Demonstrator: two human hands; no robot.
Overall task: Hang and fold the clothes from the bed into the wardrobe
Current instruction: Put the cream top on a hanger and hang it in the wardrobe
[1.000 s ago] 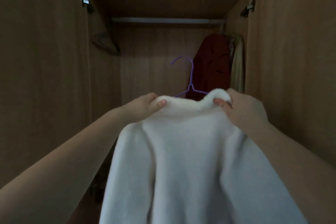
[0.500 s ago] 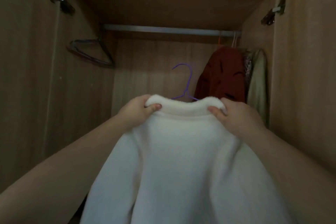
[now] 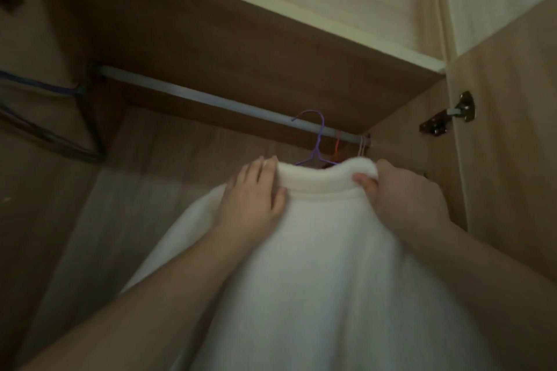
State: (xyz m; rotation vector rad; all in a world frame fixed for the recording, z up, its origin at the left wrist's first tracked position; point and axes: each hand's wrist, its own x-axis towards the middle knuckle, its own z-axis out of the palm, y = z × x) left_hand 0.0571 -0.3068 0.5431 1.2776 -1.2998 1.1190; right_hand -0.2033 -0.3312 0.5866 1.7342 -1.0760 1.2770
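Observation:
A fluffy white sweater (image 3: 325, 265) hangs on a purple wire hanger (image 3: 318, 141), and I hold it up inside the wardrobe. My left hand (image 3: 256, 196) lies on its left shoulder, fingers fairly straight and reaching up to the collar's end. Thumb and fingers of my right hand (image 3: 401, 199) pinch the right end of the collar. The hanger's hook overlaps the grey clothes rail (image 3: 211, 96); I cannot tell whether it rests on the rail. The hanger's arms are hidden inside the sweater.
Several dark empty hangers (image 3: 51, 132) hang at the rail's left end. An orange hanger hook (image 3: 337, 144) and pale hooks (image 3: 363, 144) crowd the right end. The open right door (image 3: 512, 144) with its metal hinge (image 3: 449, 117) stands close by. A wooden shelf (image 3: 241, 27) runs above the rail.
Both hands have lifted the sweater and hanger up to the rail, and my view has tilted upward. My left hand went from pinching the collar to lying on the shoulder.

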